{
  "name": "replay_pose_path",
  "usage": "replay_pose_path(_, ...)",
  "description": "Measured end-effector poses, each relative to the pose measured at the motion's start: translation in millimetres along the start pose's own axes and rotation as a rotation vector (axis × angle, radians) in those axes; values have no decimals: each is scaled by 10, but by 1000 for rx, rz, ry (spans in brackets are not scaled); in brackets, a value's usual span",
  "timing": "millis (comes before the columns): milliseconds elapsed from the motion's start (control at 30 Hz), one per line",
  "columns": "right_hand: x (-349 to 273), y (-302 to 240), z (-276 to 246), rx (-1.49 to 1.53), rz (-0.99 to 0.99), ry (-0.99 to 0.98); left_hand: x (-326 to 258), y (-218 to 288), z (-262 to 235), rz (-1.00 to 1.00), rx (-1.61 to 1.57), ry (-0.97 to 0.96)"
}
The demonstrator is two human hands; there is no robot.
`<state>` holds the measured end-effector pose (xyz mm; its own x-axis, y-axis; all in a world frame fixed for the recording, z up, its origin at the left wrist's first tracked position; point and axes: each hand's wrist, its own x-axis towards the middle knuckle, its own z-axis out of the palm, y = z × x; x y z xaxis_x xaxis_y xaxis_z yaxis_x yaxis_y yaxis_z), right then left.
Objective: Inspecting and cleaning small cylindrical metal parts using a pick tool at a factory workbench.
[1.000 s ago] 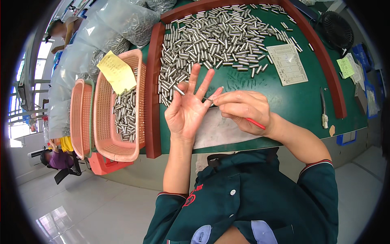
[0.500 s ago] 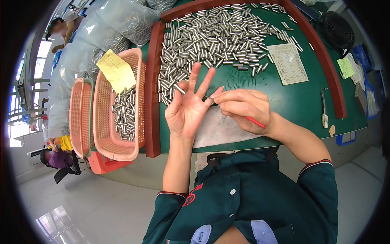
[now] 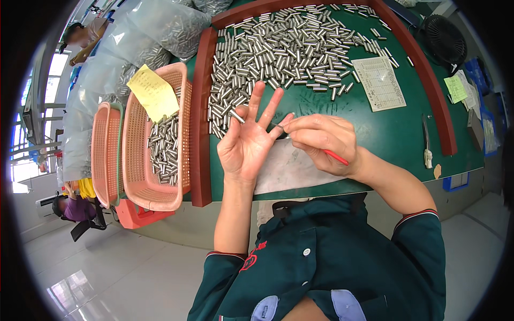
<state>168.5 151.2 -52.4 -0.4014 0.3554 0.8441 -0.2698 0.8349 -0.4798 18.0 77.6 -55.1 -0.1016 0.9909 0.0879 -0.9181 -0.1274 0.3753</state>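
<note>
Between the thumb and bent index finger of my left hand (image 3: pixel 247 147), a small shiny metal pin (image 3: pixel 236 116) is pinched. The palm faces up and the middle and ring fingers stretch out. My right hand (image 3: pixel 325 140) is closed round a slim tool with a red handle (image 3: pixel 335 157). The thin metal tip of that tool reaches to the little-finger side of my left hand; whether it touches a part there, I cannot tell. Beyond both hands spreads a large pile of similar metal pins (image 3: pixel 284 48) on the green tabletop (image 3: pixel 316 107).
A pink basket (image 3: pixel 134 176) with metal pins and a yellow note stands left of the red-brown table rail (image 3: pixel 201 123). A white cloth (image 3: pixel 289 171) lies under my hands. To the right are a printed sheet (image 3: pixel 379 84), tweezers (image 3: pixel 426 142) and a black fan (image 3: pixel 444 37).
My right hand has shifted very slightly, and the red handle tilts a little differently. The left hand and its pin look almost unmoved.
</note>
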Motion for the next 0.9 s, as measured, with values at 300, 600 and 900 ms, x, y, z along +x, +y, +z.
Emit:
replay_pose_path(300,-13,-23,-34,13,9,8,-11,-9,-29,-2,-45,-2)
replay_pose_path(600,53,19,-87,526,1058,-62,0,53,-57,197,144,7)
replay_pose_path(900,36,108,-124,488,1039,-163,-46,44,-136,167,147,41)
